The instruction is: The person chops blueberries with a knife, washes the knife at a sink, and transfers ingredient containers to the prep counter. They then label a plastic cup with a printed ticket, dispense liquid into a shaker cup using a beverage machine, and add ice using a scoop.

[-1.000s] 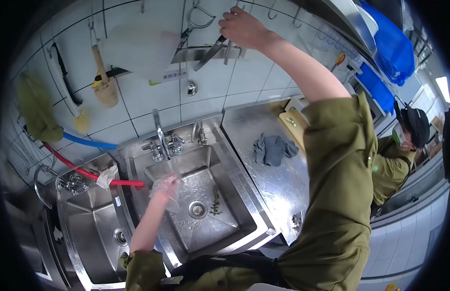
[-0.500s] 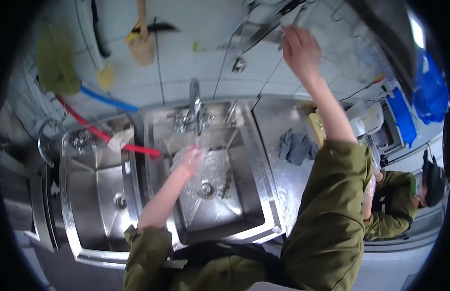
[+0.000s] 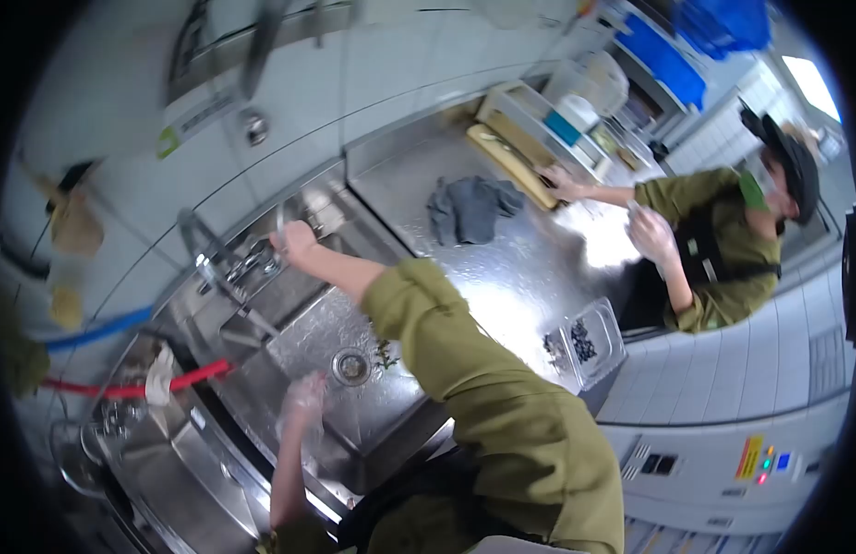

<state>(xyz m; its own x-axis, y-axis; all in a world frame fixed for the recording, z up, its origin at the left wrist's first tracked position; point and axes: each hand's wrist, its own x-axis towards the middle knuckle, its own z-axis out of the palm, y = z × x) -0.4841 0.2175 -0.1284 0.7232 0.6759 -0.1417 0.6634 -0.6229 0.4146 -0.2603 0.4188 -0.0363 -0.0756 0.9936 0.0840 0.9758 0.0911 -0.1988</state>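
Note:
My right hand [image 3: 297, 246] reaches across to the tap [image 3: 229, 277] at the back of the sink [image 3: 391, 319]. Its fingers are curled at the tap's right-hand handle, which they partly hide. Low over the sink's left side hangs my left hand [image 3: 303, 403], in a clear plastic glove. Its fingers are blurred, and I see nothing held in it. Green scraps [image 3: 385, 355] lie by the drain [image 3: 351, 367].
A grey cloth [image 3: 471, 210] lies on the steel counter [image 3: 391, 198]. Beyond it a co-worker [image 3: 723, 240] stands by a yellow board [image 3: 511, 166]. A clear container [image 3: 596, 346] holds dark pieces. A red hose [image 3: 202, 376] crosses toward the sink. Utensils hang on the wall rack [image 3: 229, 42].
My right hand has come down from the wall utensils to the tap. The view has swung right, bringing the co-worker and the container into fuller sight.

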